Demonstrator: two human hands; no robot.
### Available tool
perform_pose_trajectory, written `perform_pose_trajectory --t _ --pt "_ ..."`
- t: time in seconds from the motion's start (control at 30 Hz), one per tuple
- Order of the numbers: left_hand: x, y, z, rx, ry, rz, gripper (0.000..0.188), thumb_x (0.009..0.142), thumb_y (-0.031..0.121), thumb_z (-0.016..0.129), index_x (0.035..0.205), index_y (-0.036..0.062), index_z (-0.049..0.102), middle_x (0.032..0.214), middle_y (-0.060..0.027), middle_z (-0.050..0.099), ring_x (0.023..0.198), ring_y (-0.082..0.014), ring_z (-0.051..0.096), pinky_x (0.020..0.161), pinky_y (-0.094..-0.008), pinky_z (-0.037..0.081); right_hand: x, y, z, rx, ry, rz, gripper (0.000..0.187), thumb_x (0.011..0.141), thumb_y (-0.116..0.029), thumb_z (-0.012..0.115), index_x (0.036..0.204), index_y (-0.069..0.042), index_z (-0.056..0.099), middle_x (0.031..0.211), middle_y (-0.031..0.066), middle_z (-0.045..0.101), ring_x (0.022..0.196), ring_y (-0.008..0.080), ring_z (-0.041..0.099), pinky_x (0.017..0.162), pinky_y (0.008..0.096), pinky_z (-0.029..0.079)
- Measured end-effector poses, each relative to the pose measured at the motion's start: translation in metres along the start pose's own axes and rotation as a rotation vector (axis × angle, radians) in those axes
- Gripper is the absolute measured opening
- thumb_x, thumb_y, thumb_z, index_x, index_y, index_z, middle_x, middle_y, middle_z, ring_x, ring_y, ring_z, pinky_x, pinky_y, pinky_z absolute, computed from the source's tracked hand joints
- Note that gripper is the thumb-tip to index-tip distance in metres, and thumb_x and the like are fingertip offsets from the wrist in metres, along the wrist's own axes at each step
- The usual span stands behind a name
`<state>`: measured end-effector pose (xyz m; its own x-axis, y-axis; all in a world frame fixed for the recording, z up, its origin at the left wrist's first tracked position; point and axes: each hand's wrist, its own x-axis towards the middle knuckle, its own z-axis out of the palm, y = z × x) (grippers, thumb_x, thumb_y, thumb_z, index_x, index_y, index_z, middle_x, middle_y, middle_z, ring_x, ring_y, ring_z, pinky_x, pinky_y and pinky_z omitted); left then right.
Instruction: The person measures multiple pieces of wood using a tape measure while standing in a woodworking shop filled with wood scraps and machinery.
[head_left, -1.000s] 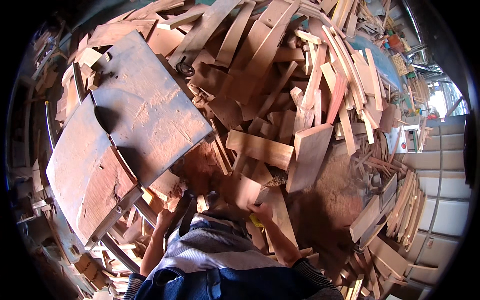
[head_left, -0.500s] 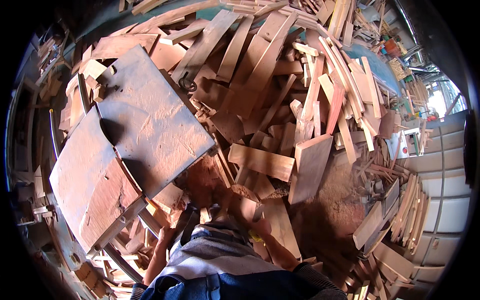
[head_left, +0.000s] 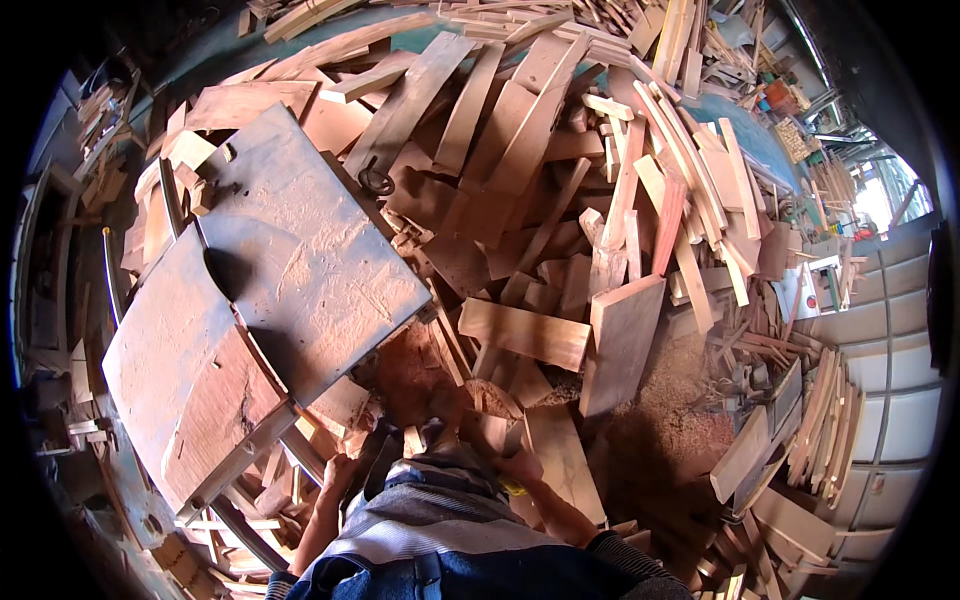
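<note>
My left hand [head_left: 340,468] hangs low beside my dark trouser leg, near the metal rails under the saw table. Its fingers look curled, and whatever may be in them is hidden. On the other side of my body, my right hand [head_left: 520,467] is closed at the edge of a short wooden piece [head_left: 484,431]. Something small and yellow [head_left: 514,487] shows by that wrist. A wide board [head_left: 562,455] lies just right of this hand. Ahead to the left stands the sawdust-covered metal table [head_left: 300,255], a worn wooden sheet [head_left: 222,405] on its near part.
A large heap of offcut planks [head_left: 500,140] rises ahead, with a thick board [head_left: 622,340] leaning at its near side. Sawdust [head_left: 675,390] covers the floor to the right. More boards [head_left: 820,425] lean by the pale wall [head_left: 895,360].
My right hand and the short wooden piece have shifted slightly down and left, toward my body. The left hand has barely moved. The view has tilted a little.
</note>
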<state>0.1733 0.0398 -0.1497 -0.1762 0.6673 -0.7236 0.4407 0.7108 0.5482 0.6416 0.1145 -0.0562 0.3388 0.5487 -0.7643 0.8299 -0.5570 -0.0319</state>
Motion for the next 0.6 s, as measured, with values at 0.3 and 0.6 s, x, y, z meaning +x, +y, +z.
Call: perform_pose_trajectory --t 0.3,0.6 --pt "-0.007 -0.072 0.002 0.511 0.008 0.242 0.019 0.088 0.027 0.065 0.088 0.0131 0.078 0.079 -0.0173 0.071 0.074 -0.0339 0.072 0.066 -0.0457 0.056 0.066 -0.031 -0.097 0.230 -0.079 -0.051 0.049 0.071 -0.047 0.086 0.087 -0.002 0.078 0.079 0.0082 0.074 0.071 0.0205 0.072 0.065 0.0346 0.057" --pt "-0.021 -0.042 0.019 -0.275 0.072 -0.148 0.021 0.089 0.022 0.071 0.086 0.0015 0.067 0.077 -0.0032 0.065 0.070 -0.0127 0.059 0.061 -0.0327 0.047 0.115 -0.065 -0.196 0.557 0.226 -0.235 0.051 0.073 -0.036 0.088 0.101 0.005 0.076 0.095 0.0130 0.076 0.081 0.0202 0.071 0.069 0.0361 0.056"
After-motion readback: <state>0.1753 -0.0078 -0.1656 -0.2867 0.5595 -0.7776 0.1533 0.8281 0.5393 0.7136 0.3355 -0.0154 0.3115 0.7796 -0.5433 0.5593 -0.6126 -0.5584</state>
